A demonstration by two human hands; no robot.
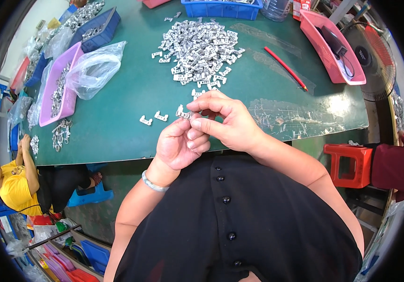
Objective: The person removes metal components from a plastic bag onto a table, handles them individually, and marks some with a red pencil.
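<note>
Close to the table's near edge, my left hand (181, 144) and my right hand (228, 120) meet fingertip to fingertip, both closed in a pinch. Between them is a small silvery metal part (181, 112), its lower end covered by my fingers. Similar loose parts lie just left of it: one metal piece (161, 116) and another metal piece (146, 121). Beyond my hands spreads a large pile of the same small metal parts (199, 49), with a few stragglers at its near side.
On the green table (131, 136) lies a red pencil (285, 68). A pink basket (359, 75) holds a black device at right. Left are a pink tray (47, 108), a plastic bag (96, 70) and a blue bin (110, 30). A person in yellow (21, 181) sits at far left.
</note>
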